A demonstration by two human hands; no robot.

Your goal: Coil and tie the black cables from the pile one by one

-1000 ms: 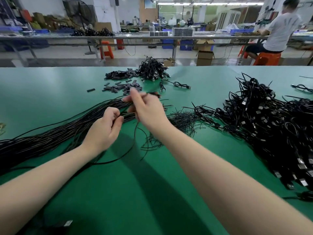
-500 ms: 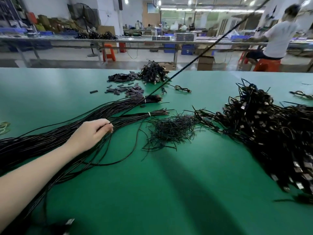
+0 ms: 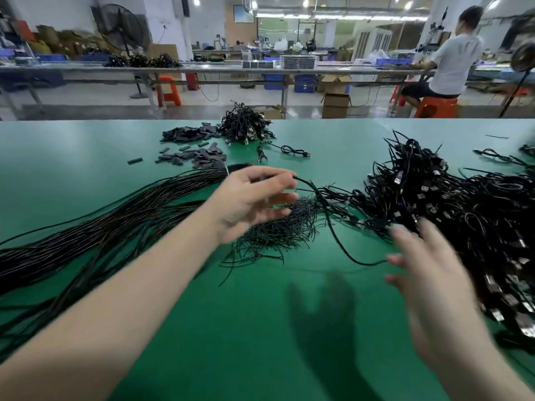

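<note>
Many cables (image 3: 86, 235) left; left hand (image 3: 249, 198) pinches one cable (image 3: 333, 227), right hand (image 3: 428, 273) fingers spread, empty; coiling not begun.

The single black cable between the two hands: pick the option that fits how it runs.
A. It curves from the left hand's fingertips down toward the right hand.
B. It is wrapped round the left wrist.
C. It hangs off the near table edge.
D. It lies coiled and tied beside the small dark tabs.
A: the single black cable leaves the fingertips of the left hand and sweeps down in a loose curve to the blurred right hand.
</note>
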